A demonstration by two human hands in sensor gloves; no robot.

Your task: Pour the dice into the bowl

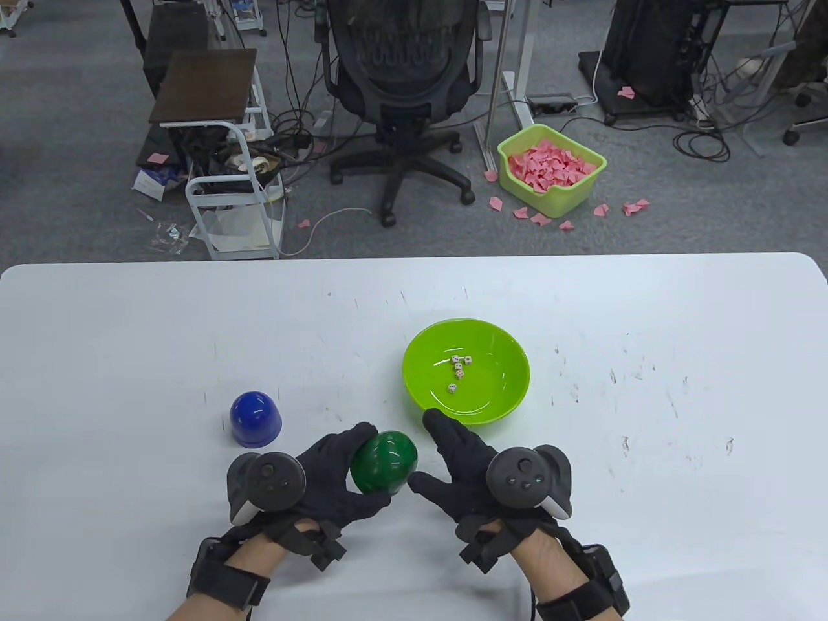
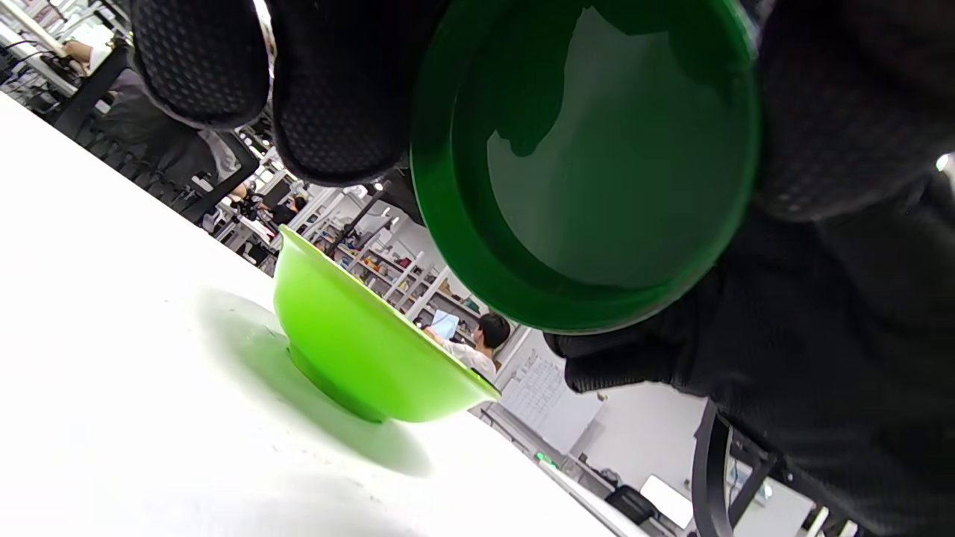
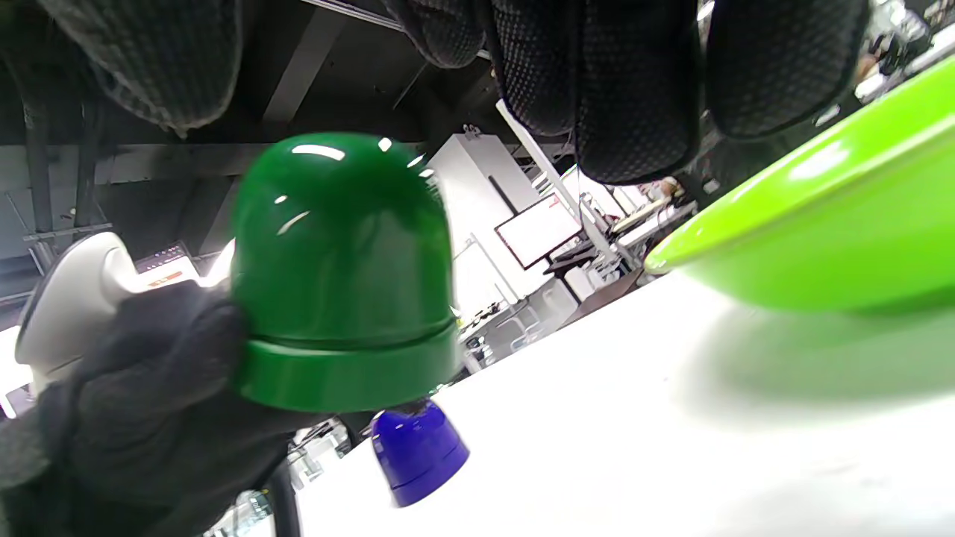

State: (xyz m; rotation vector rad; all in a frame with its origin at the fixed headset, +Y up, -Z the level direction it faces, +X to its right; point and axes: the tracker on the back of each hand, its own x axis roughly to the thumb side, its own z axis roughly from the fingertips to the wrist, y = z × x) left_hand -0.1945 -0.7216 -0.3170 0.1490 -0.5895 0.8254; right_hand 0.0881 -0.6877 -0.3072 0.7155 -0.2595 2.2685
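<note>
From above, the left hand (image 1: 323, 479) grips a green cup (image 1: 383, 463) just in front of the bowl (image 1: 424, 381), which holds five dice (image 1: 458, 372). The right hand (image 1: 472, 469) lies open beside the cup, holding nothing. A blue cup (image 1: 255, 419) stands left of the bowl.

The left wrist view shows the green cup's hollow inside, fingers (image 2: 328, 89) around its rim.

In the right wrist view the cup sits dome-up, raised off the table (image 3: 597, 418).

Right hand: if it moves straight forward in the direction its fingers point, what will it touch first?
Probably the near rim of the lime bowl; the right hand has its fingers almost there already.
</note>
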